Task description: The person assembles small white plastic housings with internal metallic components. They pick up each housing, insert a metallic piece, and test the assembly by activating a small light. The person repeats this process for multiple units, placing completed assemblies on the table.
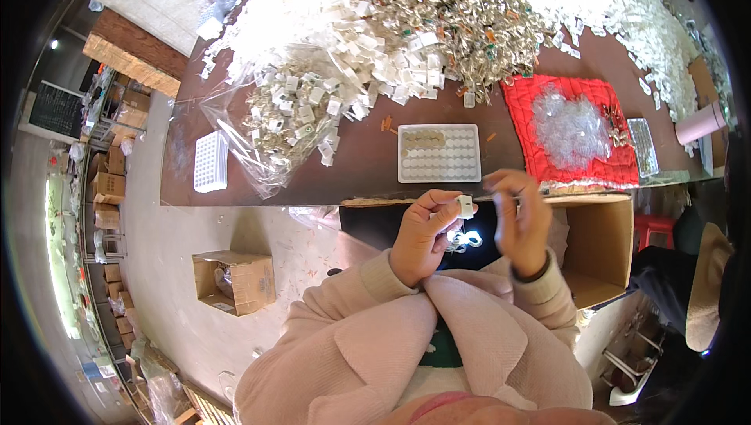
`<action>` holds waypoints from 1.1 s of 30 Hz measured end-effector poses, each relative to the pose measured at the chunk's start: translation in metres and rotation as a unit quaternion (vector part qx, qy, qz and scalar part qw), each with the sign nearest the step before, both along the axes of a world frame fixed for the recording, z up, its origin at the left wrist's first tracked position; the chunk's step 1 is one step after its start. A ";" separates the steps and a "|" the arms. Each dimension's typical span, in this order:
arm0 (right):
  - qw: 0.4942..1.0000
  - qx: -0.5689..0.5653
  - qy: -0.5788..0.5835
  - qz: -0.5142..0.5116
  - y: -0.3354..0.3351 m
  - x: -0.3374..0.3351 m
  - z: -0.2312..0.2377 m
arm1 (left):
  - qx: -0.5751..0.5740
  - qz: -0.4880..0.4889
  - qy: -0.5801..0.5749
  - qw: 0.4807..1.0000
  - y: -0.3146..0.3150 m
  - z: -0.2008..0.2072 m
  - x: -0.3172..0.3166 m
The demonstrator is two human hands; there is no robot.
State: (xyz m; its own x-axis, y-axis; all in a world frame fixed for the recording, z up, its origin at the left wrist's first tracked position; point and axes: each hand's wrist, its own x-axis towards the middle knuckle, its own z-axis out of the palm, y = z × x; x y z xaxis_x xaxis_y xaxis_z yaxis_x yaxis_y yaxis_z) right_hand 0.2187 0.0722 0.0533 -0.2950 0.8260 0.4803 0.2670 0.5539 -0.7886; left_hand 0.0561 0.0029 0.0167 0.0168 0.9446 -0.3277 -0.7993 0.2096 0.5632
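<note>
My left hand [425, 235] pinches a small white square plastic piece [465, 207] between thumb and fingertips, just in front of the table edge. Close by on the right, my right hand [519, 217] is raised with bent fingers, smeared by motion; whether it holds anything does not show. Bright, shiny ring-like shapes [466, 239] appear below the left fingers, too overexposed to name. Beyond both hands lies a white compartment tray [438, 177], with flat beige pieces [423, 139] in its far-left cells.
White plastic pieces [407, 73] and metal clips [469, 18] form large heaps. A clear bag [270, 171] holds more pieces. A stack of white trays [210, 161] stands left. Clear parts [569, 129] lie on a red cloth [540, 167]. An open cardboard box [598, 241] stands right below the table.
</note>
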 end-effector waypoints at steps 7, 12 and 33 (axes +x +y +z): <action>0.998 0.035 0.032 0.049 -0.020 -0.035 0.012 | 0.025 0.051 0.090 0.994 -0.011 0.012 -0.008; 0.995 0.082 -0.020 0.047 -0.025 -0.035 0.006 | 0.049 0.065 0.042 0.996 -0.021 0.014 -0.012; 0.988 0.092 -0.114 0.057 0.064 -0.042 0.017 | 0.061 0.042 -0.031 0.997 -0.002 0.025 -0.047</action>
State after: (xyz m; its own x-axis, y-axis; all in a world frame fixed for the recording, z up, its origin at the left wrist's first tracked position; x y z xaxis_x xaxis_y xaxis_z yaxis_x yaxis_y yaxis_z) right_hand 0.1764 0.1360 0.0699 -0.4984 0.6857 0.5304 0.3533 0.7194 -0.5980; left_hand 0.0091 0.0005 0.0422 -0.0485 0.9763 -0.2111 -0.8448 0.0726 0.5301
